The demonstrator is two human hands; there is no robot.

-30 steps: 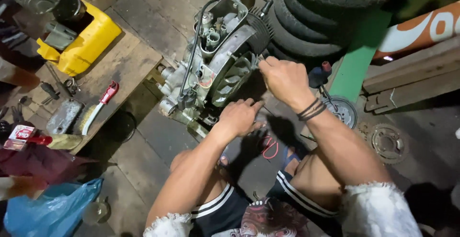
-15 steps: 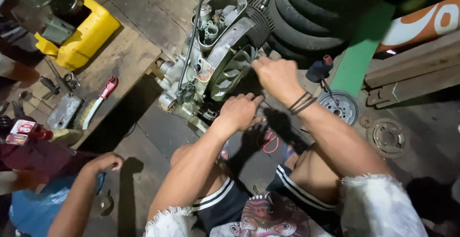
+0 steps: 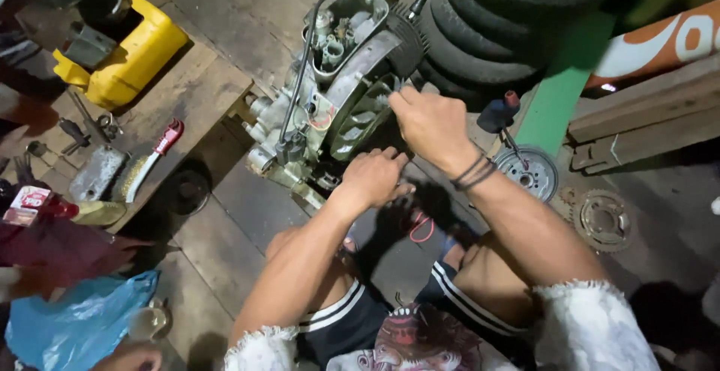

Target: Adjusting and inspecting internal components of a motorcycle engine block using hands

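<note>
Hands (image 3: 405,150) on engine (image 3: 337,86) ahead

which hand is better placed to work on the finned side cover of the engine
Right, probably. The right hand already rests on the finned cover of the engine, fingertips at its rim. The left hand sits lower, braced against the engine's bottom edge.

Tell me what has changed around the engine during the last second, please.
Little moved. Another person's arm that reached in at lower left half a second ago has drawn back; only a hand shows at the bottom edge. The left hand and right hand stay on the engine; the yellow container is unmoved.
</note>
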